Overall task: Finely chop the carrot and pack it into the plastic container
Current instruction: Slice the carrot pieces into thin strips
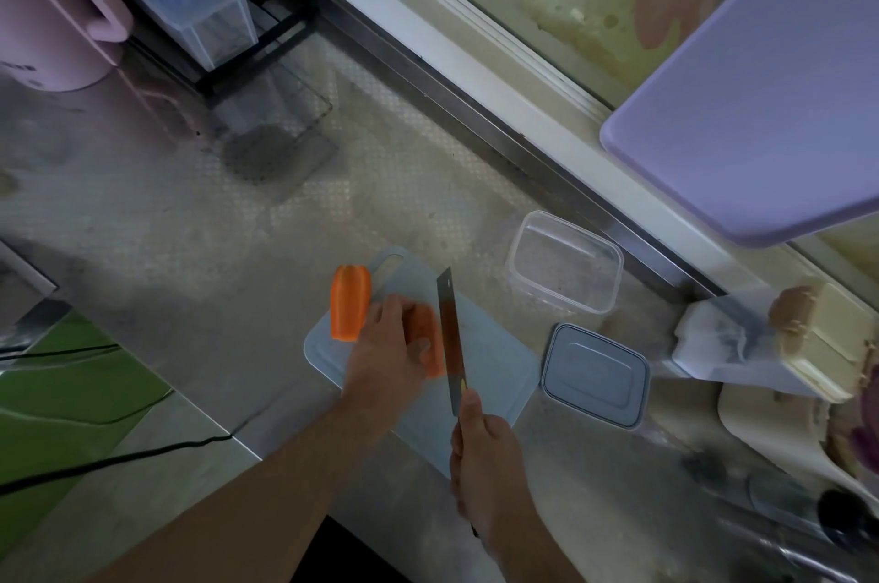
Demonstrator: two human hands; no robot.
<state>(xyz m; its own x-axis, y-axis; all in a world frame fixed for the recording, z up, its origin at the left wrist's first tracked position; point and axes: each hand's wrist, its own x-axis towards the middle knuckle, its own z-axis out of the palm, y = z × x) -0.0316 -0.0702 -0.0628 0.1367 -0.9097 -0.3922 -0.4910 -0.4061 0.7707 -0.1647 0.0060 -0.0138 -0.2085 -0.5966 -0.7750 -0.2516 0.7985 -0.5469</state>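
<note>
— On the cutting board [480,368]? 
— Two carrot pieces: far-left carrot piece [350,302] overhanging the board's left edge, near carrot piece [424,337] just right of it, under the left hand [387,356]. 
— Right of that piece? 
— Knife [452,340], blade touching its right side, gripped from the near end by the right hand [485,454]. 
— Beyond the board? 
— Plastic container [565,261] to the far right, on the counter [166,211]; lid [594,375] just nearer, beside the board's right edge. 
— Far left? 
— Jug [52,11], then a rack [223,35] to its right.
</note>
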